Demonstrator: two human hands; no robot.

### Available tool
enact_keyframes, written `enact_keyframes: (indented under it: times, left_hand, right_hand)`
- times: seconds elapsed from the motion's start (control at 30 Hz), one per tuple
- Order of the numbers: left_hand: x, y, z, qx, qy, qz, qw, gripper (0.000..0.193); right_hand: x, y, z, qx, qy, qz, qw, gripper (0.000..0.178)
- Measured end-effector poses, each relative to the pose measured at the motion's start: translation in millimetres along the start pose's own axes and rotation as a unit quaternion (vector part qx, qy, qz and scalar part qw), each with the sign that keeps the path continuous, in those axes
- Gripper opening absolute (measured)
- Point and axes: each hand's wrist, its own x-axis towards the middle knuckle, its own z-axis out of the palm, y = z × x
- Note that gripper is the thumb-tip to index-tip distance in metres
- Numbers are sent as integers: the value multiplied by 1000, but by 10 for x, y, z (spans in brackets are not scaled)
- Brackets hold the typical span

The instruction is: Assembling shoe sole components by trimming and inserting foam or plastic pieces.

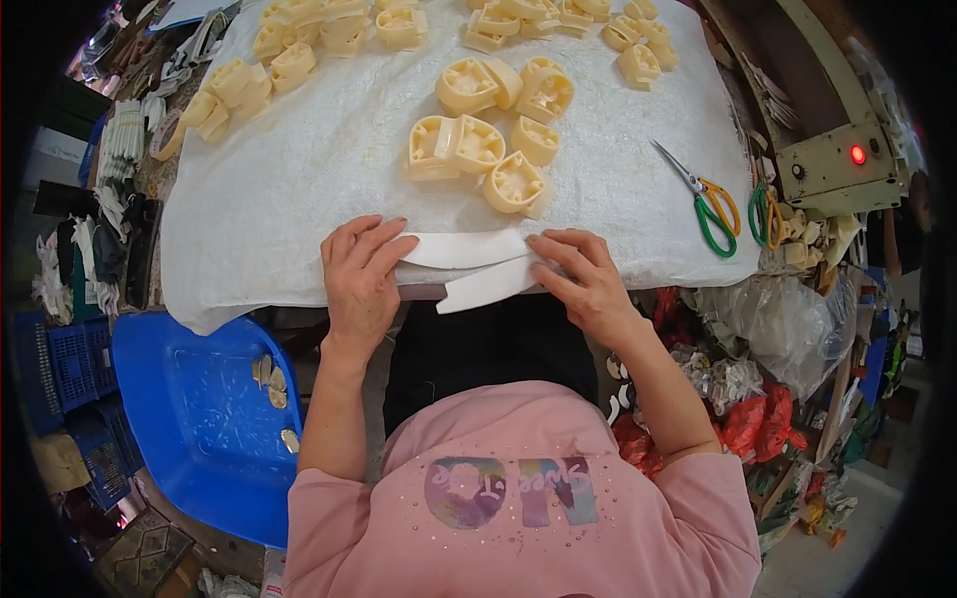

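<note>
At the near edge of the table, my left hand [361, 284] pinches the left end of a curved flat white strip [464, 249]. My right hand [593, 284] has thumb and fingers closed on the right ends of that strip and of a second white strip [486, 285]. The second strip sits nearer to me and slants down to the left, its left end free over the table edge. Just beyond the hands lie several cream moulded plastic parts, hollow and rounded, such as one part [516, 185] close to the upper strip.
A white sheet [329, 169] covers the table, with more cream parts [239, 85] along its far side. Scissors [703, 194] with green and yellow handles lie at right, near a control box [837, 167] with a red light. A blue basin [199, 429] stands lower left.
</note>
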Motion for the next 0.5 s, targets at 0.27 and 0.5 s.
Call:
enact_keyframes:
  times: [0.27, 0.5]
  left_hand:
    - [7, 58, -57, -35, -5, -16, 999, 29]
    - [-110, 126, -33, -45, 67, -72, 994, 24]
  right_hand:
    - [103, -91, -151, 138, 208, 63, 966, 33]
    - [514, -329, 30, -29, 97, 15, 995, 25]
